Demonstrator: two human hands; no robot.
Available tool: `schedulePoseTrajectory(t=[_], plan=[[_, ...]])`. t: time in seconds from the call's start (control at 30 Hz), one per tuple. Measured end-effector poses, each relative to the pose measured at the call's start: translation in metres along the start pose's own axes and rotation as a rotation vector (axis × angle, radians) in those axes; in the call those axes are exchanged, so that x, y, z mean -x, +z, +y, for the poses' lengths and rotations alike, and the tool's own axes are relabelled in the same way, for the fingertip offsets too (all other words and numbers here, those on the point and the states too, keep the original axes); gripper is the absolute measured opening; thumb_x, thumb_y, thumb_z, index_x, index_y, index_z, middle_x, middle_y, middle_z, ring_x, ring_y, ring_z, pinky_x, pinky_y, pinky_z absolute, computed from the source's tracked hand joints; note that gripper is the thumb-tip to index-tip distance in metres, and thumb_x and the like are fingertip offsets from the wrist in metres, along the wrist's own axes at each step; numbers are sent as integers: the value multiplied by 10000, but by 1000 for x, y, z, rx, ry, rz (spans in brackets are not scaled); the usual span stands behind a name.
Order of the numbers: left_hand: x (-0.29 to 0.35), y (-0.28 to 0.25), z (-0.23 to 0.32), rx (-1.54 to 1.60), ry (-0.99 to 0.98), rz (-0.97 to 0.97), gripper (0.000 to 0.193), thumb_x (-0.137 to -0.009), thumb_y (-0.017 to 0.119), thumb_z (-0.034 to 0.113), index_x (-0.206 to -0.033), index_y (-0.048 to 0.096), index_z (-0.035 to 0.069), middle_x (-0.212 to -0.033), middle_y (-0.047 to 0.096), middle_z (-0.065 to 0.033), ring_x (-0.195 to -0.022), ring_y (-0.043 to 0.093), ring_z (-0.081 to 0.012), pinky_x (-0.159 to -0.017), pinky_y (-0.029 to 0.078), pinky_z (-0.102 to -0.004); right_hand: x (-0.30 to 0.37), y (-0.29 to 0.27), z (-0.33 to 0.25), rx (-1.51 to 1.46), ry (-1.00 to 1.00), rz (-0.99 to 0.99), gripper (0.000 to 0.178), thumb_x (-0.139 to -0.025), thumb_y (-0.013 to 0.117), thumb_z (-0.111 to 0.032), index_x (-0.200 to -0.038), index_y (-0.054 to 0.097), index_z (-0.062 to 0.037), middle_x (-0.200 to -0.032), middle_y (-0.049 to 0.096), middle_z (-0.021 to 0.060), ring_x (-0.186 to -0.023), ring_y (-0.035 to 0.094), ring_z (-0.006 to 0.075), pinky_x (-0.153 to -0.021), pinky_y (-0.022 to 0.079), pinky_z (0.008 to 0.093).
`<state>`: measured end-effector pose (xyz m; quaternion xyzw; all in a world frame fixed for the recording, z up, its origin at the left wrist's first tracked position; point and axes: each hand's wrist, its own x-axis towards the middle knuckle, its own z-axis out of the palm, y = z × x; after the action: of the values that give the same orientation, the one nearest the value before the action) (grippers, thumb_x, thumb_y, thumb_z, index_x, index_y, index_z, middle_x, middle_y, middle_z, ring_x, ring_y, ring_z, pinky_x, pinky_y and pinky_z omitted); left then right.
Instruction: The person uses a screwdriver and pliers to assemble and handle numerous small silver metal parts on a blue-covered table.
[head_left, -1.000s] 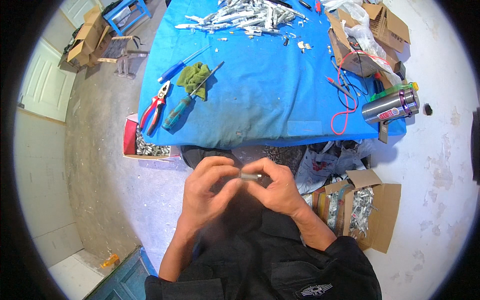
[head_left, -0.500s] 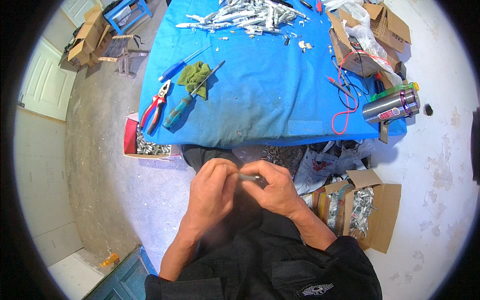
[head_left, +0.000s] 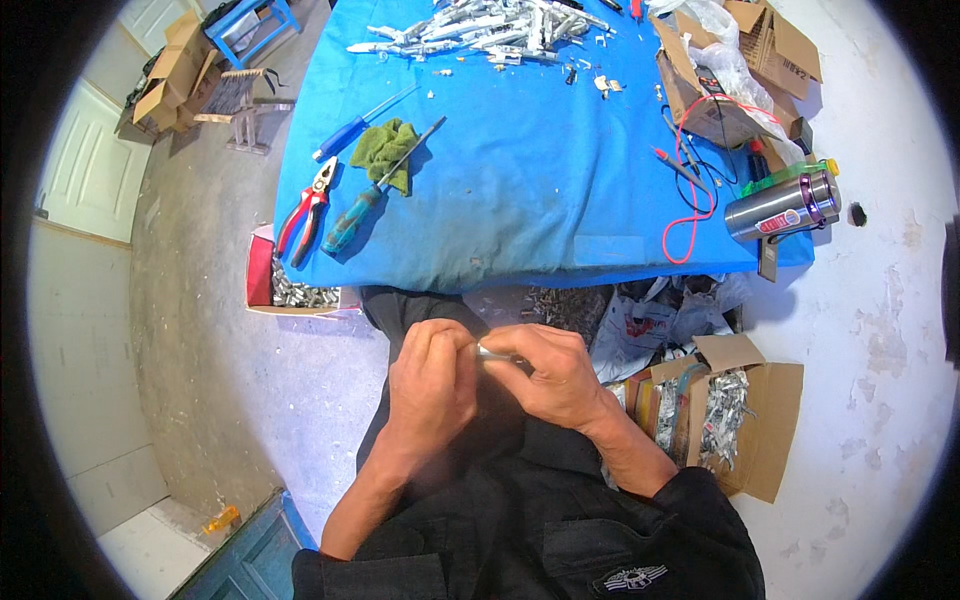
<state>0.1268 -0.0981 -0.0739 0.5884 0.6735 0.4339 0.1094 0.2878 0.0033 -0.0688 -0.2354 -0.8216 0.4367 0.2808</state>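
Over my lap, just off the table's near edge, both hands meet around a small slim silvery-white piece. My left hand is closed, its fingertips at the left end of that piece. Thumb and forefinger of my right hand pinch the other end. Most of the piece is hidden by my fingers, so its kind cannot be made out. On the table's left side lie red-handled pliers, a teal-handled screwdriver across a green cloth, and a blue screwdriver.
The blue-covered table bears a pile of slender silvery-white parts. To its right are a steel flask, red and black cables and a cardboard box. Boxes of metal pieces and metal strips stand lower down.
My right fingers have shifted slightly left along the small piece, covering its dark right end. The left hand stays nearly in place, and the whole view has tilted a little.
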Motion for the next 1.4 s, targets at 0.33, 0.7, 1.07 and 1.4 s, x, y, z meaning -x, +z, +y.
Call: schedulePoseTrajectory(t=[0.33,0.7,1.07,1.4], plan=[[-5,-47,-31,-14,-182,98,38,-1001,622,-58,-991,631,-23,-984,673,-138,-827,641,-218,-749,522,-337,23,-14,6,-39,14,-38,219,-862,846,-60,-1053,741,-35,-1050,792,138,-939,779,320,-806,612,395],[-8,-14,-15,214,-210,-102,102,-1037,651,68,-1002,658,-28,-927,682,-125,-808,640,-180,-728,515,-321,29,-11,19,-511,388,104,368,-924,829,-44,-1267,705,4,-1187,760,81,-1088,716,142,-970,565,315],[-22,20,-4,319,-107,-211,140,-972,680,-24,-1089,756,-17,-1060,772,-167,-967,766,-294,-822,593,-361,34,-24,23,-774,394,135,368,-1015,726,-20,-1362,615,34,-1204,732,86,-1114,683,129,-982,557,303],[-33,12,13,224,61,-153,332,-931,782,104,-1242,724,3,-1280,730,-205,-1075,746,-363,-918,604,-422,35,-20,22,-540,395,135,368,-998,769,-42,-1333,634,30,-1198,746,94,-1102,710,142,-966,573,309]])
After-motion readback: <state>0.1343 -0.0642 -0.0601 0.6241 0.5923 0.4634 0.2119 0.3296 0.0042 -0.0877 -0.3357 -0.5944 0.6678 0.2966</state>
